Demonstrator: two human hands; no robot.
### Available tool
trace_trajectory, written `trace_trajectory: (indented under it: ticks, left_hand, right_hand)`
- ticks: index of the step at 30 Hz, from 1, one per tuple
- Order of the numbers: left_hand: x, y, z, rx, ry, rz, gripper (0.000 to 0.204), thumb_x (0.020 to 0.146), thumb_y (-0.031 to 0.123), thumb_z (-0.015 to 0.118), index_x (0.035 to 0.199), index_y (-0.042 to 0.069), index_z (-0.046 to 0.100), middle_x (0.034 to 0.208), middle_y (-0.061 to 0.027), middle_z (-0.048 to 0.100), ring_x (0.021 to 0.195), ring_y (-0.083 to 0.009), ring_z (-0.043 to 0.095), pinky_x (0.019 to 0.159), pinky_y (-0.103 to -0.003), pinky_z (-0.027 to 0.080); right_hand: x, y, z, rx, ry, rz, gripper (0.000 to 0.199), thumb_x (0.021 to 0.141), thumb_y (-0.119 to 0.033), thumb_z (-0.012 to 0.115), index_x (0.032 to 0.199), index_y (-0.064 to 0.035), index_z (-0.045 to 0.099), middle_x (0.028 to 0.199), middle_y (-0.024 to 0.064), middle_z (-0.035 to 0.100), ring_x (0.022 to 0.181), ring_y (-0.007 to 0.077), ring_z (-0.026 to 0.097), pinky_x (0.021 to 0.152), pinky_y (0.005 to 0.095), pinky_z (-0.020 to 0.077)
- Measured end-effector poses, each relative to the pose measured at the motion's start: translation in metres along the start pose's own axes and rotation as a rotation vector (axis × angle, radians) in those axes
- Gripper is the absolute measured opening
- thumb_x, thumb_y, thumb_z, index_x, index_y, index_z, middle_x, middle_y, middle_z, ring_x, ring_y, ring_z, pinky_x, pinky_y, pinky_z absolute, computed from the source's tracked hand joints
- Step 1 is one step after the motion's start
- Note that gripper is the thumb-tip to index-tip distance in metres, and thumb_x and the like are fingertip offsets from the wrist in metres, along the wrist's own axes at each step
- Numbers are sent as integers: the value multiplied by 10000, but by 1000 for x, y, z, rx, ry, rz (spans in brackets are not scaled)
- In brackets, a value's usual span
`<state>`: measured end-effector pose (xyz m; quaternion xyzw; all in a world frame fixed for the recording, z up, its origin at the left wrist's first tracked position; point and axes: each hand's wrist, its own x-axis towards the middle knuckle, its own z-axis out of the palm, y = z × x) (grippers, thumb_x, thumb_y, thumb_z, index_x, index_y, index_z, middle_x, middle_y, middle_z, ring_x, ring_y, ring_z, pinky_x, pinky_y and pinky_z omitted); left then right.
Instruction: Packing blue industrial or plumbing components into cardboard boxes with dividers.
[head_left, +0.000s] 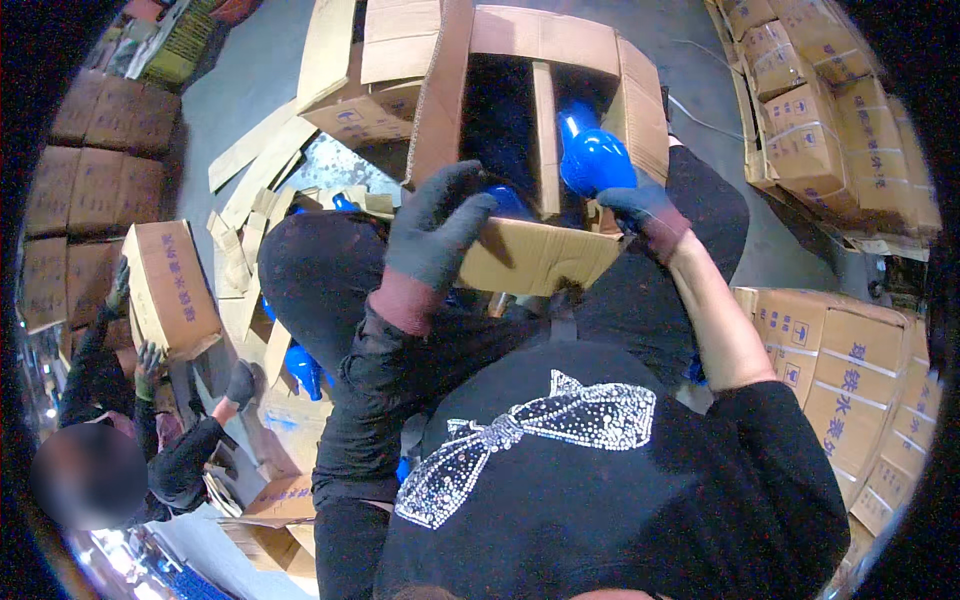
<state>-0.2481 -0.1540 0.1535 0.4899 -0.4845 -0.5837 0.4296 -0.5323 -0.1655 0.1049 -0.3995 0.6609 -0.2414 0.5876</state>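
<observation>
Between my knees stands a cardboard box [545, 262] with raised flaps and an upright cardboard divider [544, 135]. My right hand [645, 212], in a dark glove with a maroon cuff, grips a glossy blue bulb-shaped part [597, 160] by its near end. The part tilts over the right compartment, its narrow neck pointing away from me. At the box's near left corner rests my left hand [432, 235], also gloved, thumb apart from the fingers. Just beyond its thumb, another blue part [510, 202] shows low in the left compartment; the deeper inside is dark.
At left, a co-worker's gloved hands [150, 360] touch a closed carton [172, 290]. More blue parts [303, 372] and loose cardboard pieces [262, 150] lie left of my leg. Stacked cartons [120, 185] stand far left; strapped cartons [850, 375] stand at right.
</observation>
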Motion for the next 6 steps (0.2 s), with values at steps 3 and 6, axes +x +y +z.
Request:
trace_trajectory:
  ticks: [3, 6]
  left_hand:
    - [6, -10, 12, 138, -95, 38, 438, 809, 92, 644, 1218, 32, 500, 1158, -86, 565, 1044, -159, 534, 878, -268, 441]
    - [12, -20, 15, 165, -123, 84, 608, 764, 212, 693, 1283, 43, 423, 1178, -143, 525, 1017, -194, 542, 857, -298, 453]
  right_hand:
    - [-44, -25, -1, 99, -155, -161, 510, 680, -145, 679, 1158, -47, 531, 986, 55, 608, 880, 124, 578, 766, 225, 453]
    - [-58, -31, 10, 77, -316, -284, 644, 676, -105, 670, 1279, -64, 448, 1124, 57, 578, 989, 133, 562, 888, 228, 405]
